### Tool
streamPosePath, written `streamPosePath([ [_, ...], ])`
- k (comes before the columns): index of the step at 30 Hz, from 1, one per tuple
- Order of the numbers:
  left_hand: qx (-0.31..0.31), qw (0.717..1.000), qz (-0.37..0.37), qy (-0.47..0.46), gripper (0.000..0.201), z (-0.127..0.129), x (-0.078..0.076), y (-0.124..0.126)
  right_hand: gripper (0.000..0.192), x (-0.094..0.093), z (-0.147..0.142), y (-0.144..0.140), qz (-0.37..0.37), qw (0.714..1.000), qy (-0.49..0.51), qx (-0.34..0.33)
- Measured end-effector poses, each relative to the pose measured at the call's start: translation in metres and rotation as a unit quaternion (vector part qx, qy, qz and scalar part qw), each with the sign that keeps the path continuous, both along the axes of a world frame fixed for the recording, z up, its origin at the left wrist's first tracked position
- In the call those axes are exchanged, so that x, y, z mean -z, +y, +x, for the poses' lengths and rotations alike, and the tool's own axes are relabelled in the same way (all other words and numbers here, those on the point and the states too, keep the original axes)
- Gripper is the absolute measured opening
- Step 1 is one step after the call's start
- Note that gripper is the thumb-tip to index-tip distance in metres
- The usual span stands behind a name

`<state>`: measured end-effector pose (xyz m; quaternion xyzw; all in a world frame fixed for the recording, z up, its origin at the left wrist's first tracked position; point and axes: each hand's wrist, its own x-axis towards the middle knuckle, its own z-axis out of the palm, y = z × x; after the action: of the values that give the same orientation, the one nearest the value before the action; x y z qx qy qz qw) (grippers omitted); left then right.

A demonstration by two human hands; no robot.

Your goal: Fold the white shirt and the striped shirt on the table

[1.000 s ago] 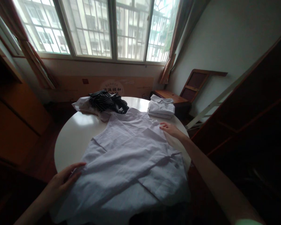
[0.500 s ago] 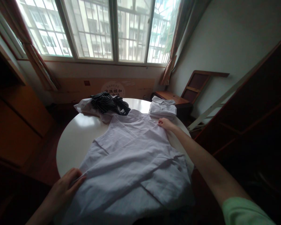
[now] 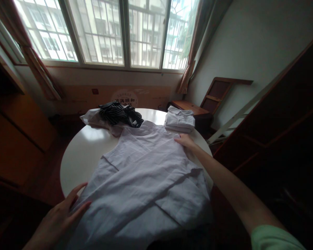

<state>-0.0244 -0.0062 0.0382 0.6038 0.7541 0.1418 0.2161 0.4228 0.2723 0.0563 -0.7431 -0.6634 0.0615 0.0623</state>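
Room for moving lies at nine o'clock, where the round white counter (image 3: 80, 149) is bare to its rim; at three o'clock the shirt (image 3: 146, 180) overhangs the edge. One spread shirt, one folded white stack (image 3: 179, 120) at one o'clock, one striped dark heap (image 3: 120, 113) at eleven. The shirt's long axis runs six to twelve, collar far. Left hand (image 3: 58, 218), grip open, lies flat on its near hem; right hand (image 3: 184, 140), fingers loose, presses its far shoulder
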Motion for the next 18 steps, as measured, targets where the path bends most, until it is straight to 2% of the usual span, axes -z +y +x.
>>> streamPosePath([
  [5, 0.050, 0.999, -0.006, 0.003, 0.061, -0.007, -0.004, 0.012, 0.031, -0.001, 0.000, -0.024, 0.025, 1.000, -0.015, -0.010],
  [8, 0.062, 0.998, -0.010, 0.023, 0.058, -0.017, -0.010, 0.034, 0.030, -0.001, 0.013, -0.047, 0.049, 0.999, -0.007, -0.012],
  [11, 0.066, 0.997, -0.012, 0.044, 0.053, -0.026, -0.021, 0.062, 0.028, 0.001, 0.038, -0.081, 0.052, 0.997, 0.044, -0.032],
  [15, 0.086, 0.995, -0.016, 0.054, 0.041, -0.025, -0.035, 0.098, 0.033, 0.005, 0.074, -0.146, -0.004, 0.985, 0.159, -0.069],
  [18, 0.101, 0.993, -0.003, 0.055, 0.036, -0.015, -0.040, 0.121, 0.036, -0.001, 0.091, -0.194, -0.089, 0.970, 0.214, -0.071],
])
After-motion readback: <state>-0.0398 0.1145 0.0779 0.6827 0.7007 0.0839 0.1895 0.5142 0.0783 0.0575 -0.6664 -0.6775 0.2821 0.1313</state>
